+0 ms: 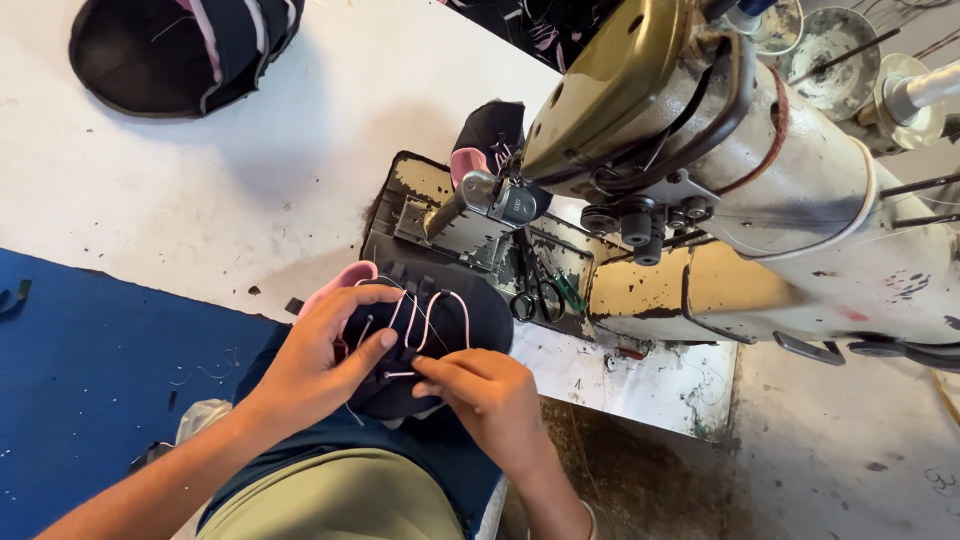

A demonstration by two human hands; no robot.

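Looking down at a white worktable (250, 180), scuffed and speckled with dark bits, with a blue mat (90, 370) covering its near-left part. Concrete floor (840, 460) shows at lower right. An old cream and olive sewing machine (740, 190) fills the right side, paint chipped around its base plate (440, 215); small black-handled scissors (538, 292) lie on the base just beside the shoe piece I'm working on. A stack of dark shoe uppers with pink trim (185, 50) sits at the far-left corner of the table, well apart from me, and another dark piece with pink lining (487, 135) rests behind the machine's post. The dark shoe upper (440, 330), pink-lined with light cord loops on top, is in front of me over my lap, at the table's near edge. My left hand (320, 360) is half open, fingers curled around the upper's left side, thumb pressed on its top. My right hand (480, 395) is pinched together at the fingertips, gripping a thin thread end (398, 375) against the upper, touching my left thumb.
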